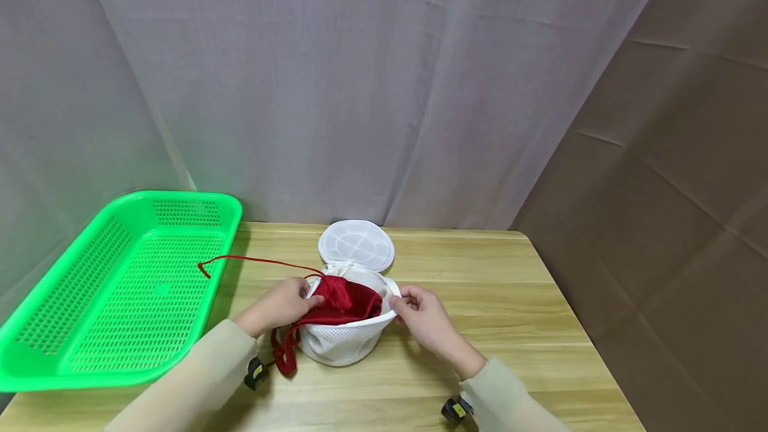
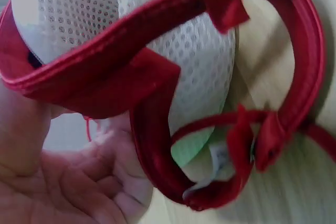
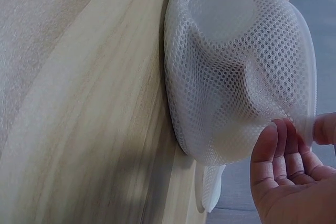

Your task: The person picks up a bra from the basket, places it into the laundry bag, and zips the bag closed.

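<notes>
Sleeves [image 1: 195,375] nearest, reaching forward over the wooden table [image 1: 516,325]. Next, left hand [image 1: 285,305] with thumb and fingers pinched on red cloth [image 1: 345,304] at the left side of a white mesh bag [image 1: 339,347]; right hand [image 1: 426,319] with thumb and fingertips together on the bag's right rim. Cloth bunched in the mouth — partly inside, with a strap [image 1: 288,360] dangling outside at near left and a thin cord [image 1: 258,259] trailing left over the green basket [image 1: 233,219]. Contact between cord and basket: cannot tell. Apparently midway through tucking cloth into the bag while bracing the rim. Next move probably calls for gathering strap and cord inside — only then for handling the round lid [image 1: 357,245], laid back at the far side, before the grey curtain [image 1: 360,85].
</notes>
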`<state>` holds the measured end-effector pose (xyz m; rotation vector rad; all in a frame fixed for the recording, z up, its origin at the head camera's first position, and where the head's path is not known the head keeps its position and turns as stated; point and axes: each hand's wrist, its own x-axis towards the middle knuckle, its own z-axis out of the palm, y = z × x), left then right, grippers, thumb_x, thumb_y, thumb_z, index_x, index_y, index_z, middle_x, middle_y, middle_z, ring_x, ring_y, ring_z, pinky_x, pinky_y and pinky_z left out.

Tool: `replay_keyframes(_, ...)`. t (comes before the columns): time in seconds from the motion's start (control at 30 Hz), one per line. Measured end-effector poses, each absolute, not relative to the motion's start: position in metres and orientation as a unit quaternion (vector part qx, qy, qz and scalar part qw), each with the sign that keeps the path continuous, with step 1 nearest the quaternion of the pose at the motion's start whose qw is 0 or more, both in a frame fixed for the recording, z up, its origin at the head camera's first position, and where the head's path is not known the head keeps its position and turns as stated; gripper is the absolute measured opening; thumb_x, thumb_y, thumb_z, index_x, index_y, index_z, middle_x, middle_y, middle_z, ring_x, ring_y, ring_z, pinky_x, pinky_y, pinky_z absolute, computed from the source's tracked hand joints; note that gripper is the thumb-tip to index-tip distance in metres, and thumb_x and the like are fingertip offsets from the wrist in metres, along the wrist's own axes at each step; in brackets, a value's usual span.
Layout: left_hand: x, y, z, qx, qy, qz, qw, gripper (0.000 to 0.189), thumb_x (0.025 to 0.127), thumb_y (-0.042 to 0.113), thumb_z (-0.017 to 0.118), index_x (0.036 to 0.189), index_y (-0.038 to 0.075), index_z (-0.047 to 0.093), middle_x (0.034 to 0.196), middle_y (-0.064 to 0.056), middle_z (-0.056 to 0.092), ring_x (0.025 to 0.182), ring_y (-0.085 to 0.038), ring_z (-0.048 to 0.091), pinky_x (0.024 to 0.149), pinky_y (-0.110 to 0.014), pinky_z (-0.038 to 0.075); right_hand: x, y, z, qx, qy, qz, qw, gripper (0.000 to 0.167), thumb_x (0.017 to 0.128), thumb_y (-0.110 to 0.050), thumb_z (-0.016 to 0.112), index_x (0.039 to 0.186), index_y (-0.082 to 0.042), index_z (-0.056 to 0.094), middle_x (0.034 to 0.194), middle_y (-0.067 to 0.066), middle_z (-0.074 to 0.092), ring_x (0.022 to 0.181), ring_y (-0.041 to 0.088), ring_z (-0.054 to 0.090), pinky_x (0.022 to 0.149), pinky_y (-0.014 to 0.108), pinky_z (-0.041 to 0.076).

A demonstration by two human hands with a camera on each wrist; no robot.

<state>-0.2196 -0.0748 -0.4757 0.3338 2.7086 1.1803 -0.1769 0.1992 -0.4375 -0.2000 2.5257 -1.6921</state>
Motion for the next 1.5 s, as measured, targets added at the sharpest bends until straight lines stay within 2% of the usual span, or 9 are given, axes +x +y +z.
replay_keyframes(0.2, -0.219, -0.071, -0.466, 0.095, 0.861, 0.494, 0.072, 0.022, 0.08, 0.009, 0.072, 0.082, 0.002, 0.051, 0.066, -0.003, 0.051, 0.06, -0.014, 0.048, 0.053, -0.028, 0.042, -0.189, 0.204, -0.46, -0.057, 0.832, -0.551, 0.035, 0.011, 0.094, -0.009, 0.062, 0.095, 0.001, 0.065, 0.079, 0.005, 0.062, 0.071, 0.023, 0.06, 0.063, 0.027, 0.054)
replay_keyframes(0.5, -0.22, -0.082, -0.435, 0.091, 0.898, 0.428, -0.053, 0.017, 0.076, -0.003, 0.063, 0.081, 0.006, 0.049, 0.066, -0.004, 0.049, 0.06, -0.018, 0.047, 0.053, -0.031, 0.04, -0.195, 0.214, -0.456, -0.036, 0.818, -0.573, -0.026, 0.014, 0.094, -0.011, 0.064, 0.094, 0.003, 0.065, 0.076, 0.008, 0.064, 0.069, 0.027, 0.062, 0.062, 0.031, 0.055)
replay_keyframes(0.6, -0.22, -0.088, -0.432, 0.075, 0.91, 0.401, -0.071, 0.017, 0.076, -0.004, 0.06, 0.081, 0.007, 0.048, 0.067, -0.005, 0.049, 0.059, -0.02, 0.047, 0.051, -0.032, 0.039, -0.196, 0.215, -0.451, -0.032, 0.814, -0.579, -0.033, 0.013, 0.094, -0.008, 0.063, 0.094, 0.005, 0.064, 0.077, 0.01, 0.064, 0.071, 0.027, 0.063, 0.064, 0.033, 0.056)
replay_keyframes(0.8, -0.22, -0.091, -0.439, 0.079, 0.91, 0.405, -0.034, 0.02, 0.082, 0.01, 0.07, 0.083, 0.007, 0.05, 0.063, -0.002, 0.047, 0.057, -0.015, 0.044, 0.052, -0.029, 0.037, -0.191, 0.21, -0.437, -0.03, 0.814, -0.58, -0.018, 0.015, 0.095, -0.005, 0.06, 0.097, 0.01, 0.063, 0.08, 0.014, 0.064, 0.074, 0.03, 0.062, 0.062, 0.026, 0.054)
replay_keyframes(0.93, -0.218, -0.096, -0.44, 0.094, 0.888, 0.45, -0.015, 0.023, 0.086, 0.021, 0.072, 0.086, 0.006, 0.053, 0.066, -0.001, 0.049, 0.058, -0.014, 0.045, 0.054, -0.029, 0.039, -0.19, 0.21, -0.435, -0.035, 0.815, -0.579, -0.022, 0.016, 0.095, -0.004, 0.06, 0.097, 0.012, 0.062, 0.08, 0.014, 0.063, 0.076, 0.037, 0.061, 0.063, 0.029, 0.055)
replay_keyframes(1.1, -0.215, -0.106, -0.439, 0.115, 0.859, 0.498, 0.02, 0.03, 0.089, 0.034, 0.069, 0.094, 0.006, 0.06, 0.078, -0.003, 0.059, 0.071, -0.017, 0.056, 0.062, -0.032, 0.047, -0.198, 0.217, -0.454, -0.026, 0.814, -0.58, -0.026, 0.016, 0.094, -0.01, 0.063, 0.096, 0.005, 0.064, 0.08, 0.01, 0.063, 0.075, 0.035, 0.062, 0.067, 0.037, 0.056)
replay_keyframes(1.23, -0.208, -0.114, -0.44, 0.122, 0.853, 0.506, 0.046, 0.038, 0.089, 0.043, 0.067, 0.102, 0.007, 0.061, 0.089, -0.003, 0.062, 0.083, -0.018, 0.059, 0.071, -0.034, 0.05, -0.195, 0.216, -0.449, -0.027, 0.815, -0.579, -0.028, 0.017, 0.095, -0.01, 0.062, 0.096, 0.007, 0.063, 0.08, 0.011, 0.063, 0.073, 0.031, 0.062, 0.065, 0.033, 0.055)
replay_keyframes(1.37, -0.198, -0.116, -0.44, 0.132, 0.85, 0.508, 0.056, 0.038, 0.088, 0.042, 0.068, 0.103, 0.008, 0.061, 0.09, -0.003, 0.062, 0.083, -0.018, 0.06, 0.077, -0.034, 0.05, -0.195, 0.217, -0.448, -0.023, 0.815, -0.578, -0.026, 0.016, 0.095, -0.01, 0.061, 0.096, 0.006, 0.064, 0.081, 0.012, 0.063, 0.074, 0.033, 0.062, 0.066, 0.035, 0.056)
replay_keyframes(1.5, -0.187, -0.112, -0.44, 0.147, 0.844, 0.512, 0.061, 0.038, 0.086, 0.038, 0.073, 0.1, 0.005, 0.06, 0.088, -0.003, 0.062, 0.08, -0.018, 0.061, 0.074, -0.03, 0.051, -0.199, 0.222, -0.459, -0.031, 0.814, -0.579, -0.037, 0.015, 0.095, -0.012, 0.063, 0.093, 0.003, 0.065, 0.079, 0.012, 0.063, 0.074, 0.035, 0.062, 0.067, 0.04, 0.056)
